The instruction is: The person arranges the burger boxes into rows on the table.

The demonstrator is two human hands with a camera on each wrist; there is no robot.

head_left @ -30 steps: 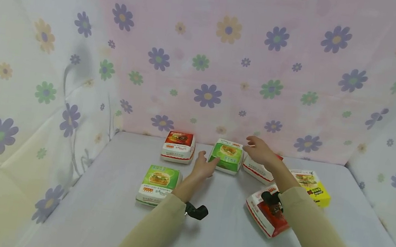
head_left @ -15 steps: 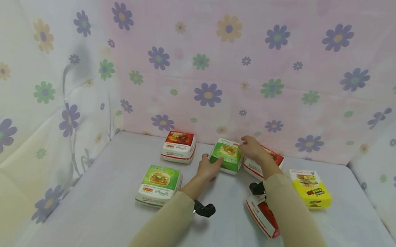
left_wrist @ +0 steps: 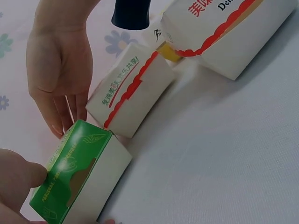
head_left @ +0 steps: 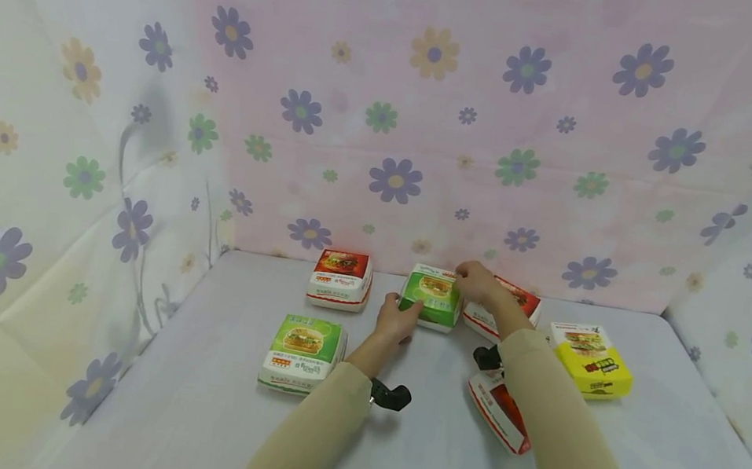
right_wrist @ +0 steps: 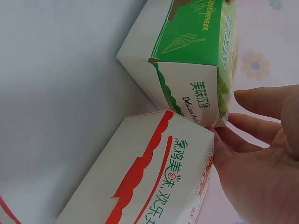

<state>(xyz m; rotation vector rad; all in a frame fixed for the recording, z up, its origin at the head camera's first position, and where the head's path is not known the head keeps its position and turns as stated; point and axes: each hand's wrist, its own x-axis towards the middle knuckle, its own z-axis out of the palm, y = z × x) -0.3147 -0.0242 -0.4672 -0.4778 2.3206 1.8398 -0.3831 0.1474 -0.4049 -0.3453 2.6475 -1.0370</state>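
Green-and-white box (head_left: 429,305), pictured burger (head_left: 436,287) on top, 2 hands (head_left: 396,320) (head_left: 480,284) loosely spread against it

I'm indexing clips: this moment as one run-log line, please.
left hand: touching green box, left side | right hand: at same box's far right corner | green box: on table
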